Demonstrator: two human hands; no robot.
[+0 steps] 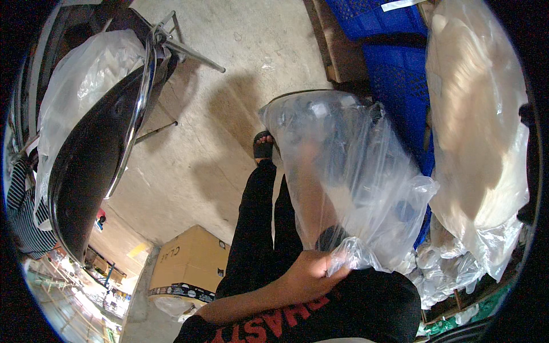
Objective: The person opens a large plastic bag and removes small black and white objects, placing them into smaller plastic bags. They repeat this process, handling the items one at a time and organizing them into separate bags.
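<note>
A large clear plastic bag hangs in front of my body, its wide end away from me and its gathered edge near my waist. My left hand is closed on that bunched edge. Through the plastic shows my right forearm, with a dark band near the gathered edge, reaching toward the far end. My right hand is only a blur through the film, so its fingers cannot be made out. Whether anything lies inside the bag is unclear.
Blue plastic crates and a big filled plastic bag stand on the right. At left is a black chair with a metal frame, a full bag beside it. A cardboard box sits lower left; a striped sleeve shows at far left.
</note>
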